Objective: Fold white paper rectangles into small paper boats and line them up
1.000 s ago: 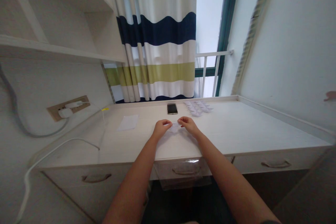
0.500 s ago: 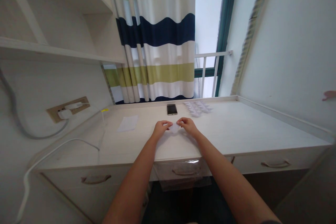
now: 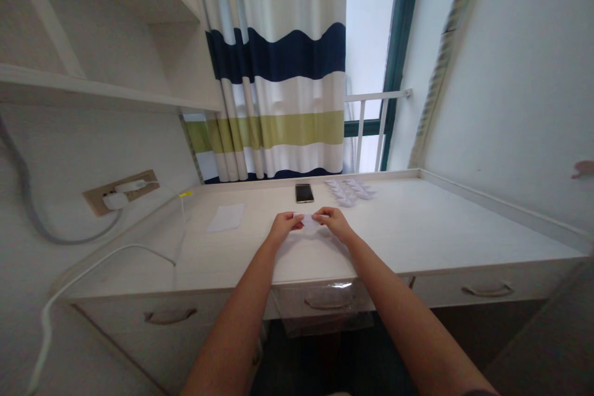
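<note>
You are pinching a small white paper [image 3: 309,223] between your left hand [image 3: 283,228] and your right hand [image 3: 334,224]. Both hands are holding its sides, over the white desk [image 3: 431,229]. Just past your hands, a phone [image 3: 304,193] is lying near a pile of little folded papers [image 3: 349,191]. A flat paper sheet [image 3: 226,217] is lying off to your left.

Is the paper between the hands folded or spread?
Cannot tell: the white paper pinched by the left hand and right hand shows no clear crease.
</note>
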Demonstrator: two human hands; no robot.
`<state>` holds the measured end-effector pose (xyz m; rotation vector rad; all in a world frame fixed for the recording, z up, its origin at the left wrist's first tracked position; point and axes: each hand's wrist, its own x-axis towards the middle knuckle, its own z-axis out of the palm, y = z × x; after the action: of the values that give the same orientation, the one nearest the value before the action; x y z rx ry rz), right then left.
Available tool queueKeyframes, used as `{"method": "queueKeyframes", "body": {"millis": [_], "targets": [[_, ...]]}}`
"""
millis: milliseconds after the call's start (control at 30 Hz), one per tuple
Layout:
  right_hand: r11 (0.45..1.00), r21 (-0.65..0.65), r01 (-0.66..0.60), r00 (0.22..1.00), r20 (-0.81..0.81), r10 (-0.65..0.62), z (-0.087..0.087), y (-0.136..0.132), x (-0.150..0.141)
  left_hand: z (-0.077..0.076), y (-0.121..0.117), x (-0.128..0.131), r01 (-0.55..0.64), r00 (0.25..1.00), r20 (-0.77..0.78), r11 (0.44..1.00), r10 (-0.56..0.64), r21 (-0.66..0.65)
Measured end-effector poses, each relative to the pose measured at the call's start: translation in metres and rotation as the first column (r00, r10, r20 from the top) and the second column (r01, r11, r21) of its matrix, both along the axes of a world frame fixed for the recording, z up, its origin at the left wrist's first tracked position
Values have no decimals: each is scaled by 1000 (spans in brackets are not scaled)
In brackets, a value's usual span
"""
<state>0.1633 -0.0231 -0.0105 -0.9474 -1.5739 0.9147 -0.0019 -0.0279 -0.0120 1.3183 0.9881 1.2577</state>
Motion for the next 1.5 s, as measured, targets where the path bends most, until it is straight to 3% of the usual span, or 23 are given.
{"method": "queueKeyframes", "body": {"millis": [200, 400, 633, 1000, 1233, 1400, 1500], "targets": [[994, -107, -5, 987, -162, -12, 0, 2, 1, 2, 0, -2, -50, 997, 57, 999, 50, -5], [992, -124, 5, 983, -182, -28, 0, 4, 1, 2, 0, -2, -24, 992, 122, 1000, 23, 7], [985, -165, -47, 966, -258, 3, 2, 0, 1, 2, 4, -5, -72, 969, 237, 997, 70, -2], [988, -151, 17, 943, -326, -66, 4, 2, 2, 3, 0, -2, 20, 983, 180, 1000, -23, 18], [989, -146, 19, 945, -320, -65, 4, 3, 2, 3, 0, -2, 7, 984, 176, 1000, -10, 18], [994, -112, 17, 959, -281, -48, 0, 5, 2, 2, 1, -2, -9, 991, 133, 1000, 7, 18], [1000, -22, 16, 986, -167, -19, -7, 8, 0, 1, 0, -1, -30, 1000, 9, 998, 30, 54]]}}
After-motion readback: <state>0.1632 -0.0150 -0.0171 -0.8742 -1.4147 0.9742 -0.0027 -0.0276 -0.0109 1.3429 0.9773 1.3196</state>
